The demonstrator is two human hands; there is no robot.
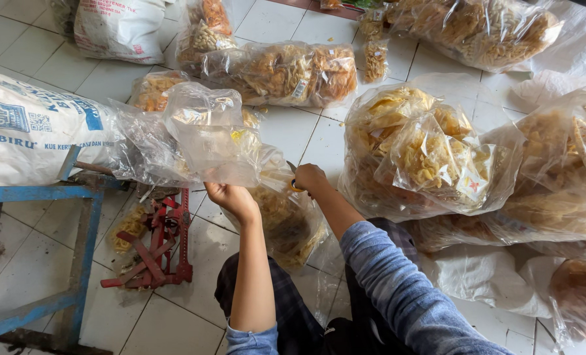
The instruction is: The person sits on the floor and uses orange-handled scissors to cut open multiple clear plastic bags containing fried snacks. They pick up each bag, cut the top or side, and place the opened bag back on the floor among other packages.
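My left hand (pixel 234 199) is raised and grips the bottom edge of an empty clear plastic bag (pixel 211 135), which stands up puffed above it. My right hand (pixel 310 177) is closed around a small tool with a yellow handle (pixel 294 186), seemingly scissors, held just right of the bag. Below both hands lies a clear bag of yellow-brown crackers (pixel 290 220) on the white tiled floor (pixel 293 128). My legs in dark checked trousers are at the bottom of the view.
Many clear bags of yellow crackers (pixel 431 154) lie right and behind. A white printed sack (pixel 23 131) rests on a blue metal frame (pixel 76 217) at left. A red metal tool (pixel 155 246) lies on the floor beside it. Another white sack (pixel 119 29) is at the back.
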